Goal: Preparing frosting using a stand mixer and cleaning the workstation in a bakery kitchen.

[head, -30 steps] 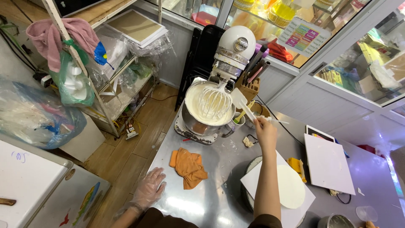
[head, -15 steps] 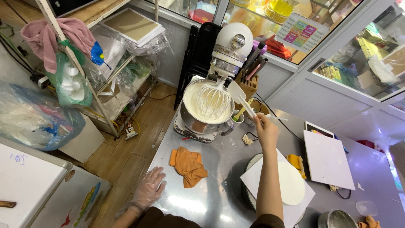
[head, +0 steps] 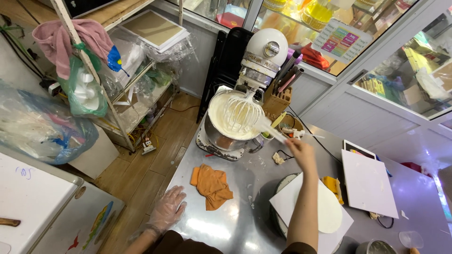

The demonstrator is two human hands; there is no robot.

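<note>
Looks like a small bakery's back kitchen: white stand mixer [head: 263,59] over a steel bowl of cream [head: 226,124], long stainless steel worktable [head: 235,221], glass display cases [head: 405,61] and cluttered wire shelving [head: 136,94].

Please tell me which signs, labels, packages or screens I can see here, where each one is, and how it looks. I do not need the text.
Sign: behind the glass, upper right of the stand mixer; tilted white rectangle with coloured blocks.
Label band: around the mixer head; silver strip.
Tablet: on the steel table behind the white board; dark screen, mostly hidden.
Plastic bag: far left; clear, stuffed full.
Green bag: hanging on the rack; holds white items.
</note>
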